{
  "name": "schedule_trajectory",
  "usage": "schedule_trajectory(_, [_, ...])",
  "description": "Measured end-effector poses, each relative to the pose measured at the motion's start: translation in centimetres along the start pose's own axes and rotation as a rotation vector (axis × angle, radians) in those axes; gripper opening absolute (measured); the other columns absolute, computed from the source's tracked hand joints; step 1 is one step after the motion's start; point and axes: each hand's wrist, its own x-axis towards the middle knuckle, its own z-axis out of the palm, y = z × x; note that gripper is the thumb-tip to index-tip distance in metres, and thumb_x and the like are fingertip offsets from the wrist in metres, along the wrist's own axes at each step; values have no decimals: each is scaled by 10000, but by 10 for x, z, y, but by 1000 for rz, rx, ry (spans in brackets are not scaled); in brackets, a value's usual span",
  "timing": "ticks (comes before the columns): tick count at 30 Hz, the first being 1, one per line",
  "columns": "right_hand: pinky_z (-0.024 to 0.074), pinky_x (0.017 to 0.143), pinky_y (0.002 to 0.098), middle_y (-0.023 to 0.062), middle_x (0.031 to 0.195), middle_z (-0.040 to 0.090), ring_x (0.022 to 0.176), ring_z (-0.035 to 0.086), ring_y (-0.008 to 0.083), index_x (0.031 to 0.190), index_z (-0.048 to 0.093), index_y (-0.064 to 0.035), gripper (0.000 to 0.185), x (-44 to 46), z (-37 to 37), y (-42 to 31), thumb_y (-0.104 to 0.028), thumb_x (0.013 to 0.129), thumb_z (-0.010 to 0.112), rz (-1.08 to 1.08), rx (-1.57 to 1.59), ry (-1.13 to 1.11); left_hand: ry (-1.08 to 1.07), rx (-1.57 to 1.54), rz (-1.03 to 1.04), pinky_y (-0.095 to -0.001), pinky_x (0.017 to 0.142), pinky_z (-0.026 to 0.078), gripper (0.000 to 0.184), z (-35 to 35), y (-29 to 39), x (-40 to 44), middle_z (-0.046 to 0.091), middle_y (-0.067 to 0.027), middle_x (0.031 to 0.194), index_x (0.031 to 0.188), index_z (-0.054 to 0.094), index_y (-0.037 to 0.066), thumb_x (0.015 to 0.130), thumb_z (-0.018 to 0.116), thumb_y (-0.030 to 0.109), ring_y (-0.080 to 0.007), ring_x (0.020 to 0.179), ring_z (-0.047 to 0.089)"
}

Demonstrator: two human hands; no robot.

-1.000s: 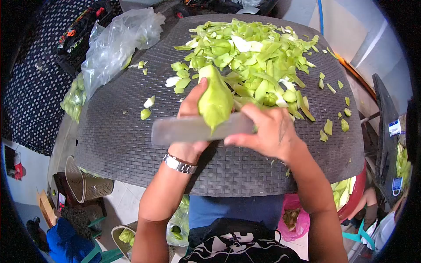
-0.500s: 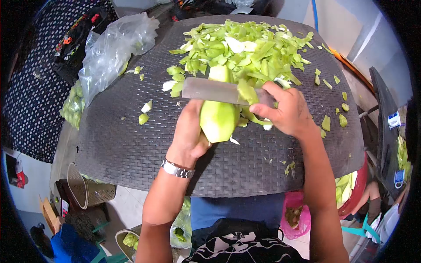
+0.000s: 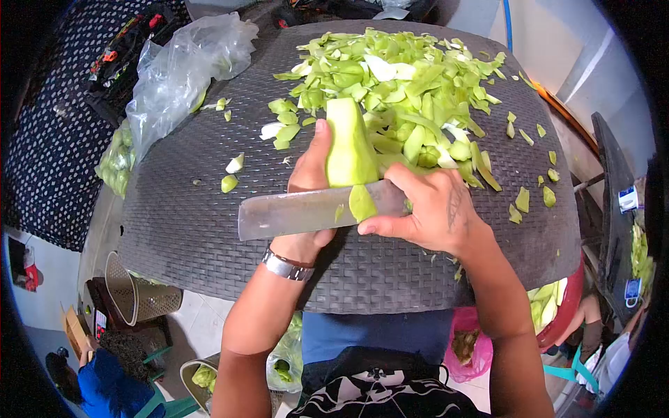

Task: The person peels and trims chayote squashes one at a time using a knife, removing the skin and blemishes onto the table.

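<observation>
My left hand [image 3: 310,167] is closed around the pale green, mostly peeled vegetable [image 3: 345,143], which looks like a chayote and is held upright just over the table. A wide-bladed cleaver [image 3: 286,213] is gripped in my right hand [image 3: 442,212], its blade lying across the vegetable's lower end and pointing left. The blade partly covers my left palm and fingers. One slice of peel [image 3: 362,202] clings to the blade beside my right thumb. Beyond both hands, a large heap of green peelings [image 3: 397,76] is spread over the table.
The dark woven-pattern table [image 3: 209,244] fills the middle. A clear plastic bag [image 3: 188,63] lies on its left edge, near bagged green produce [image 3: 117,164]. Below are a beige basket [image 3: 157,304], a pink bag [image 3: 468,345] and a red tub [image 3: 564,310]. A person in blue [image 3: 111,383] is at lower left.
The cleaver has moved down and left along the vegetable, from its upper part to its lower end. My right hand has come lower and nearer my left wrist.
</observation>
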Motion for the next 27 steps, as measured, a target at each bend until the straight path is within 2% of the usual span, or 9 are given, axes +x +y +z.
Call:
schedule_trajectory(3, [588,597,464,143,637,676,627,725,373,901,642,-75,665,2,-1,9,-712,780,789,-8,9,102,37,107,49,-416,934,599,566,8,4,-5,733,-113,1191,1354,617,80,1067,528,559,-243,1048,736])
schedule_trajectory(8, [583,616,450,138,650,680,650,729,358,915,676,-70,620,6,-14,31,-657,781,822,88,-30,159,79,209,89,-405,897,612,666,4,7,-9,707,-136,1223,1386,578,46,1028,574,607,-253,1046,729])
schedule_trajectory(9, [581,620,448,137,652,680,653,729,354,919,683,-70,609,7,-16,35,-646,783,828,108,-37,172,100,197,85,-406,897,612,646,8,8,-11,705,-139,1229,1388,574,42,1040,566,586,-251,1047,728])
schedule_trajectory(10, [521,595,397,129,628,606,601,670,318,1052,701,-61,571,5,-16,41,-551,802,849,88,-40,170,118,184,81,-407,896,612,625,15,10,-14,702,-141,1234,1390,571,39,1051,558,564,-249,1048,727])
schedule_trajectory(14, [532,636,418,150,689,651,662,686,343,999,699,-52,588,5,-17,52,-597,807,810,210,2,117,67,162,12,-416,886,621,534,3,6,-7,700,-156,1238,1393,563,20,1100,484,459,-255,1041,731])
schedule_trajectory(16, [565,665,462,163,719,700,717,725,378,955,707,-63,655,8,-30,56,-700,810,758,290,21,67,20,101,-49,-408,842,640,507,3,6,-5,709,-161,1215,1391,563,16,1109,448,420,-263,993,744])
schedule_trajectory(22, [555,712,460,194,797,719,780,724,381,979,720,-64,635,6,-34,70,-678,824,753,324,-6,25,-23,44,-194,-359,581,653,516,-4,5,1,733,-201,1101,1344,588,7,1104,437,438,-280,806,763])
schedule_trajectory(26, [536,735,447,215,811,699,780,693,373,928,714,-38,645,-1,-53,93,-680,867,713,586,-76,-6,-34,81,-239,-336,461,608,529,-2,9,0,729,-205,1023,1302,604,-2,1086,466,461,-286,734,751])
schedule_trajectory(27, [529,740,444,212,806,692,770,681,362,914,710,-28,664,-5,-59,104,-691,878,698,669,-73,11,-47,79,-237,-346,489,617,530,-3,11,-2,725,-202,1020,1302,600,-1,1083,472,464,-290,748,748])
